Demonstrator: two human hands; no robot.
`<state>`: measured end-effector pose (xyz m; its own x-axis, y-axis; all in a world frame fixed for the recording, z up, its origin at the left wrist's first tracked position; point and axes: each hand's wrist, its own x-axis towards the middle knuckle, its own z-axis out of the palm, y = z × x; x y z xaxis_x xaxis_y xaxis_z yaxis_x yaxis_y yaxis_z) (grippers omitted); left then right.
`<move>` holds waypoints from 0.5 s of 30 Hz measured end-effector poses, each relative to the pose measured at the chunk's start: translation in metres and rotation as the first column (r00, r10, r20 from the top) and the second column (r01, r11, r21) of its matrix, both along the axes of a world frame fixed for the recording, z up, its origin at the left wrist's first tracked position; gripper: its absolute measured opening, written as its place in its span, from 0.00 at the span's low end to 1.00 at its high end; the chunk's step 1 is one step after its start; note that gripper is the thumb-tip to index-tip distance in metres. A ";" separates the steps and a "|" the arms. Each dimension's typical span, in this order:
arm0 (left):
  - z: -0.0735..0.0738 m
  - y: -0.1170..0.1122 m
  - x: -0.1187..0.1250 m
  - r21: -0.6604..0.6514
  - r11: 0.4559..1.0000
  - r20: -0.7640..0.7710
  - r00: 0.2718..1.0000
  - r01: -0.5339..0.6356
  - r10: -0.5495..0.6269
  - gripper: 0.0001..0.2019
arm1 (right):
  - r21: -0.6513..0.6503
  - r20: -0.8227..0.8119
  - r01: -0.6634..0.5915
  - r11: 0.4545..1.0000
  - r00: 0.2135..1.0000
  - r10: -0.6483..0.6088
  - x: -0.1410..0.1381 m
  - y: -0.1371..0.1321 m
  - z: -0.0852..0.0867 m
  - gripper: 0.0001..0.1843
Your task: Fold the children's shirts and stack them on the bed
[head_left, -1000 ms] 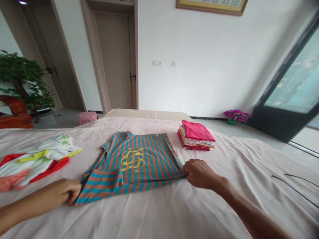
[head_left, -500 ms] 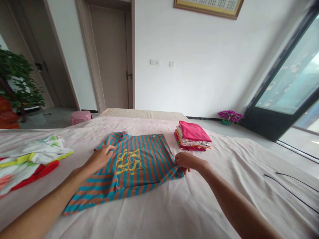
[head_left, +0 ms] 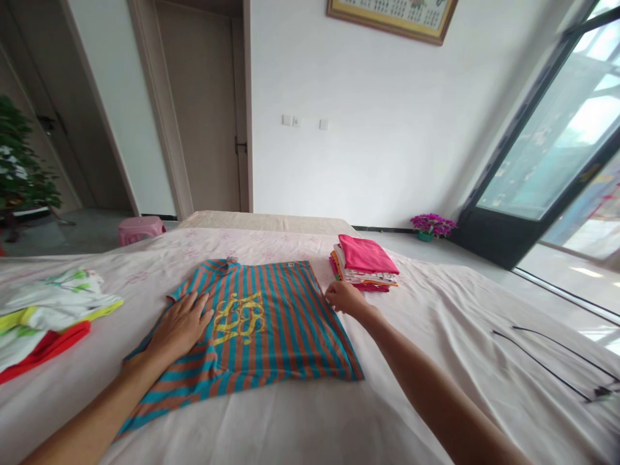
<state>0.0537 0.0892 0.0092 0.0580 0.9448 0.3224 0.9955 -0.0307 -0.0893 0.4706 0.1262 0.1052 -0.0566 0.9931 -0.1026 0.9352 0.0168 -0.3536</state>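
The bed (head_left: 310, 420) is the biggest thing, with a pale sheet on it. The shirt (head_left: 271, 329) (striped, with yellow letters) is spread flat on the bed. It is under the fingers of the left hand (head_left: 181, 326) and touches the fingertips of the right hand (head_left: 343, 298). Loose clothes (head_left: 48, 310) lie well out past the left fingers. A folded stack (head_left: 363, 261) sits just past the right fingers. The left hand lies flat, fingers apart, likely to hold the cloth down. The right fingers are curled together at the shirt's edge; I cannot tell if they pinch it.
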 end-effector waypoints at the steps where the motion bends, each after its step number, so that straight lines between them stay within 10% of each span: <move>1: -0.001 0.000 0.000 -0.004 1.000 -0.004 1.000 -0.008 0.008 0.28 | 0.010 0.013 0.013 1.000 1.000 -0.013 -0.005 0.003 -0.002 0.12; 15: -0.006 0.001 -0.003 0.013 1.000 0.022 1.000 -0.017 0.017 0.29 | 0.097 0.068 0.113 0.989 0.990 -0.120 -0.018 0.023 -0.021 0.13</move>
